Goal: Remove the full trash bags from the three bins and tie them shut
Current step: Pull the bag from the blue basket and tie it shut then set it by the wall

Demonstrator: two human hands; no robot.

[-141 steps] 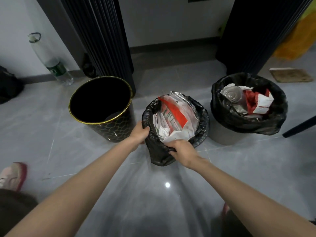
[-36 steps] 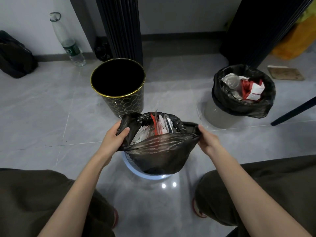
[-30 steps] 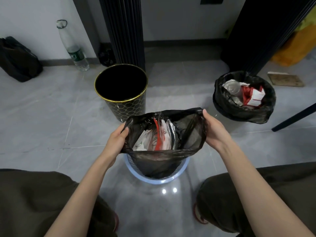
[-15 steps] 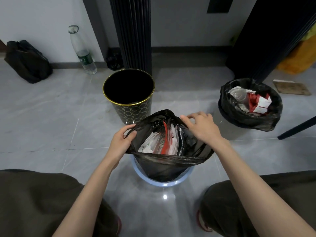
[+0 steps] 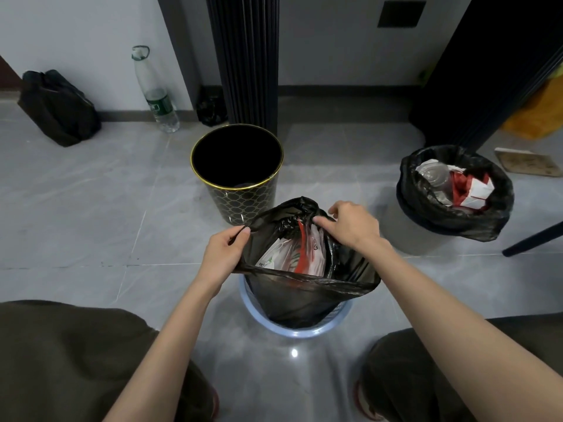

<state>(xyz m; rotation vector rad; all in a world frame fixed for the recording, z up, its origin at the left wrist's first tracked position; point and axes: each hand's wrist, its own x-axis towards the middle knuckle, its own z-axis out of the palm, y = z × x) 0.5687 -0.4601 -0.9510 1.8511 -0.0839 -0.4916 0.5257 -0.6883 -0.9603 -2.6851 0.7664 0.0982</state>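
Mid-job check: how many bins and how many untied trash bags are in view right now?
Bins: 3 (black-and-gold bin, blue bin, grey bin)
Untied trash bags: 2 (middle bag, held by the left hand and the right hand; right bag)
Total: 5

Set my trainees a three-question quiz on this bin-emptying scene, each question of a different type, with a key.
1. True or false: a liner is folded over the rim of the gold-rimmed bin.
2. The trash bag gripped by the left hand and right hand sits in: A the blue bin; B a cardboard box; C the gold-rimmed bin.
3. Fill in: the right-hand bin's bag is ___ at the top.
Key: 1 false; 2 A; 3 open.
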